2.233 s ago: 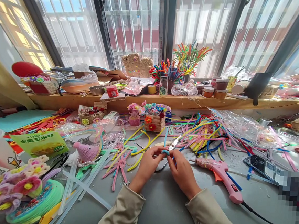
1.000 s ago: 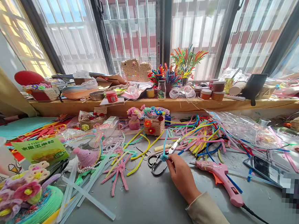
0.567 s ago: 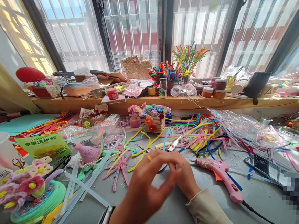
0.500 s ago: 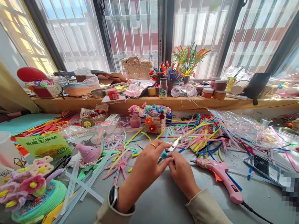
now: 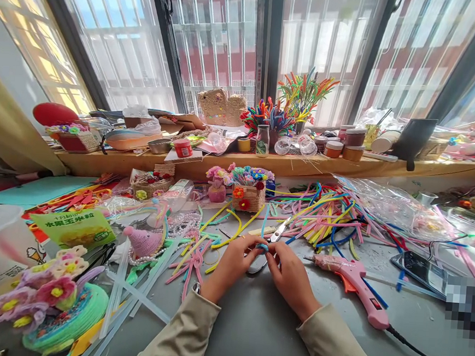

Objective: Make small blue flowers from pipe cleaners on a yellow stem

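Between my two hands, above the grey table, is a small coiled piece of blue pipe cleaner [image 5: 262, 247]. My left hand [image 5: 230, 265] pinches it from the left with thumb and fingertips. From the other side, the fingers of my right hand [image 5: 289, 278] are closed on it too. A pair of scissors [image 5: 278, 230] lies just behind the hands, blades pointing away and partly open; its dark handle shows below my fingers. To the right of my right hand rests a pink glue gun [image 5: 355, 275], nozzle towards the hand.
Behind the hands lies a heap of coloured pipe cleaners [image 5: 325, 215]. A woven basket of fuzzy flowers [image 5: 248, 198] stands at the back middle. Clear glue sticks [image 5: 138, 293], a pink crocheted hat [image 5: 144, 243] and a flower-topped green piece [image 5: 74, 316] are on the left; a phone [image 5: 419, 272] is right.
My left hand has turned and dropped lower, its fingers now level with the right hand's on the blue piece. The scissors' handle has come into view. The whole view has shifted slightly.
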`<state>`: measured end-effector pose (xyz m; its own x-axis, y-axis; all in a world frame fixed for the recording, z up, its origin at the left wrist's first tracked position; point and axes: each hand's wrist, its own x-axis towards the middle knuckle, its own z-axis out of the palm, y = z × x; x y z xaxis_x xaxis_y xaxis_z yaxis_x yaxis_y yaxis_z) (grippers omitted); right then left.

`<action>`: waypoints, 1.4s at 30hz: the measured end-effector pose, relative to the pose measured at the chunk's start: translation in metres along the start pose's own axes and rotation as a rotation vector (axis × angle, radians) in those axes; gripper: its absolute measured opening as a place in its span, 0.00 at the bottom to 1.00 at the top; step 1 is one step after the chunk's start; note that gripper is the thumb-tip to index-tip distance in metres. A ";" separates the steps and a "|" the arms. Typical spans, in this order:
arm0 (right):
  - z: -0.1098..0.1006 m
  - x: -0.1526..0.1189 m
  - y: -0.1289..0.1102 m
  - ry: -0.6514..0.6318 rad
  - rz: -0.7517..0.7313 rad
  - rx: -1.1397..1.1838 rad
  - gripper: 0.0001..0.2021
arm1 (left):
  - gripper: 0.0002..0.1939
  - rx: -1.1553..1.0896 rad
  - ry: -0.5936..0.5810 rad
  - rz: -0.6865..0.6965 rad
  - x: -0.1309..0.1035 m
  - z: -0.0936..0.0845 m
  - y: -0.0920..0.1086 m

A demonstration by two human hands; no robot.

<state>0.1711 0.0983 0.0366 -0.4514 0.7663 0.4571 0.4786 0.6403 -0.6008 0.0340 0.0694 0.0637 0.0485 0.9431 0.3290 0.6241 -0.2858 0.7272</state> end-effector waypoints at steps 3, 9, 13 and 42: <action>0.001 0.000 0.001 -0.018 0.001 -0.010 0.05 | 0.10 -0.043 -0.003 -0.016 0.000 -0.002 0.001; -0.002 0.000 0.001 -0.026 0.011 -0.025 0.04 | 0.09 -0.129 -0.025 -0.075 -0.002 -0.001 0.000; -0.003 -0.001 0.002 -0.022 -0.008 -0.032 0.06 | 0.06 -0.074 -0.051 -0.068 -0.002 -0.001 -0.001; -0.003 0.000 0.002 -0.001 0.047 -0.072 0.07 | 0.10 0.038 -0.048 0.008 -0.003 0.001 -0.002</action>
<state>0.1742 0.0995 0.0370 -0.4278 0.7959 0.4285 0.5523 0.6054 -0.5731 0.0331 0.0673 0.0607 0.0900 0.9482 0.3046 0.6530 -0.2871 0.7008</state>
